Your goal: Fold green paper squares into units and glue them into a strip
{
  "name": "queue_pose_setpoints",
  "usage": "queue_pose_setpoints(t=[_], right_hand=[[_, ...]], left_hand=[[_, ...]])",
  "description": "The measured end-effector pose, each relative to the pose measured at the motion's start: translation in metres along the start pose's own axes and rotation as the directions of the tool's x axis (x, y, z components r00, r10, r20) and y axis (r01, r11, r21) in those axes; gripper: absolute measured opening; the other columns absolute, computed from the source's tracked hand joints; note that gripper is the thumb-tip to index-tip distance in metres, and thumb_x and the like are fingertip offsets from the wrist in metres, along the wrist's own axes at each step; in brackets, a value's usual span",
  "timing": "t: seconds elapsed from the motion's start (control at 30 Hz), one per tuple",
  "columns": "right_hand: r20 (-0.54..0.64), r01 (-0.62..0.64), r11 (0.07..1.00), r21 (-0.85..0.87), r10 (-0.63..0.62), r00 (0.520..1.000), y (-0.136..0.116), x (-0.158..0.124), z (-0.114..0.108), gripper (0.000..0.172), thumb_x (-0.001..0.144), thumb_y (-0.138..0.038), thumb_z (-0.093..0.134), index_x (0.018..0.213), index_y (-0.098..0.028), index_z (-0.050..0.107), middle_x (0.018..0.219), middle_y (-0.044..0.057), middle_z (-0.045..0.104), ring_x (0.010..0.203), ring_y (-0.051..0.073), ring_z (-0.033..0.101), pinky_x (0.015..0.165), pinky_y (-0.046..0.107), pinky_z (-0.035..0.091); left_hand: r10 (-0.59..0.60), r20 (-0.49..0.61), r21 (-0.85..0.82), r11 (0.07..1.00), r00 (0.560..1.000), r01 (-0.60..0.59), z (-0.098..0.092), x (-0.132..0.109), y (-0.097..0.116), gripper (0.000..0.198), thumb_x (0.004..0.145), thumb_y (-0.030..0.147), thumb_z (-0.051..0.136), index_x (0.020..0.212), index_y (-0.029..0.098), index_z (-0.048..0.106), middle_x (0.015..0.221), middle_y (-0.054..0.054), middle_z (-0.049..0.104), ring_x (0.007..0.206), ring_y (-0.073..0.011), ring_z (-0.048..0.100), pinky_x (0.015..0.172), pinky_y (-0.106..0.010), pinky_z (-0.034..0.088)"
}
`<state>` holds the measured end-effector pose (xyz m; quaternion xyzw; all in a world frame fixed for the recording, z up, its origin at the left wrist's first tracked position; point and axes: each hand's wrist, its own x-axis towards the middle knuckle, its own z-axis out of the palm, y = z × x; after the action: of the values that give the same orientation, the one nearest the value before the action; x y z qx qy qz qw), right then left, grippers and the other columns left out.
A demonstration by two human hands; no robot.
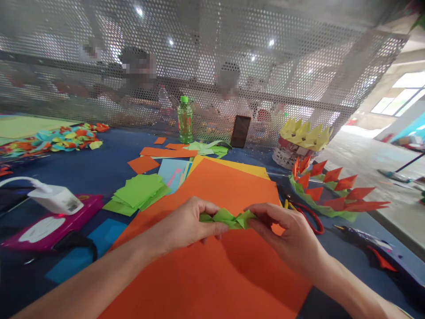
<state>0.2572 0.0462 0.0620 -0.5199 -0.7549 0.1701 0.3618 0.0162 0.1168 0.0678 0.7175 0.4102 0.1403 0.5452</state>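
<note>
A strip of folded green paper with small pointed folds stretches between my two hands, above large orange paper sheets. My left hand pinches its left end between thumb and fingers. On the opposite end, my right hand is closed with thumb and fingertips. Part of the strip is hidden behind the left fingers. Left of the sheets lies a stack of green paper squares. Red-handled scissors rest just beyond my right hand.
A ring of orange and green folded paper, a glue gun and a yellow-pointed paper crown are at right. A green bottle and phone stand by the mesh screen. A magenta power strip lies left.
</note>
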Motion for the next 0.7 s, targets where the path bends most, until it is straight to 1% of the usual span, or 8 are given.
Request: queue_pose_setpoints(t=[0.23,0.6,0.7], right_hand=[[-0.005,0.002,1.000,-0.003,-0.002,1.000,0.0002,0.0008,-0.0006,0.013,0.091,-0.020,0.064,0.101,-0.026,0.069,0.079,-0.006,0.068,0.065,0.009,0.058,0.063,0.018,0.047],[0.003,-0.012,1.000,-0.006,0.012,1.000,0.0002,0.0011,0.0002,0.012,0.092,-0.020,0.064,0.101,-0.025,0.069,0.078,-0.004,0.068,0.065,0.011,0.058,0.063,0.021,0.047],[0.003,-0.009,1.000,-0.002,0.009,1.000,0.0004,0.0006,-0.0001,0.011,0.092,-0.021,0.064,0.101,-0.025,0.069,0.079,-0.004,0.068,0.066,0.010,0.058,0.063,0.020,0.047]], left_hand=[[0.001,-0.004,-0.012,1.000,1.000,-0.001,0.0012,-0.0009,0.0023,0.028,0.081,0.046,0.071,0.076,0.018,0.071,0.054,0.005,0.054,0.047,-0.0067,0.046,0.043,-0.016,0.033],[0.010,-0.016,-0.016,1.000,1.000,-0.011,0.0010,0.0010,0.0023,0.031,0.082,0.048,0.070,0.077,0.018,0.072,0.063,0.002,0.060,0.050,-0.0074,0.046,0.046,-0.019,0.034],[0.006,-0.024,-0.013,1.000,1.000,-0.006,0.0012,0.0007,0.0045,0.029,0.081,0.046,0.069,0.074,0.018,0.071,0.056,0.004,0.055,0.047,-0.0074,0.044,0.046,-0.019,0.033]])
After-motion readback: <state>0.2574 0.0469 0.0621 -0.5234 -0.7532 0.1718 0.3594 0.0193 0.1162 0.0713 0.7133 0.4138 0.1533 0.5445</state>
